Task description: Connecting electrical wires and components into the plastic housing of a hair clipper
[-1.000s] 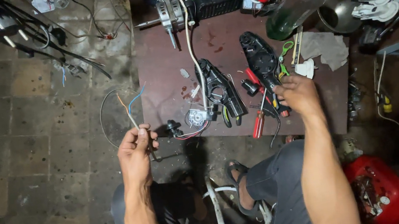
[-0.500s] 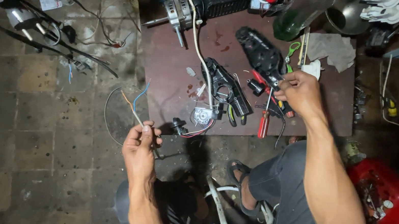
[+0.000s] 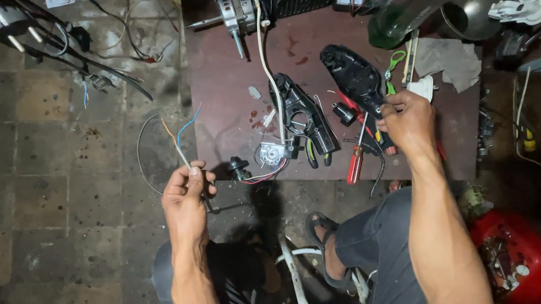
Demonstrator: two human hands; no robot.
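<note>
A person is sitting low over a dark red desk [image 3: 218,75] set on a tiled floor [image 3: 20,157], and the head camera is looking down along both bare forearms.

The left hand [image 3: 186,198] is pinching a thin grey cable [image 3: 180,153] between thumb and curled fingers, held up off the desk over the floor. Above that hand the cable is splitting into bared orange and blue wire ends [image 3: 186,122], kept pointing upward, seemingly so the tips stay free and easy to see. The rest of the cable is looping out to the left of the hand and curving back under it.

The right hand [image 3: 407,120] is closing in a loose fist over the desk, fingers curled around a dark, slim tool or lead; its exact kind is hidden by the fingers. Just below and left of this hand a red-handled screwdriver [image 3: 355,162] is lying flat on the desk.

Between the two hands, a small motor with red and white leads [image 3: 271,155] is resting near the desk's front edge, beside an opened black plastic casing [image 3: 304,116]. A second black casing half [image 3: 352,77] is lying just above the right hand. Farther beyond both hands, a larger motor with a shaft [image 3: 232,7] is trailing a white cord [image 3: 265,55] toward the person. The parts are lying spread apart, apparently to keep each within reach.
</note>
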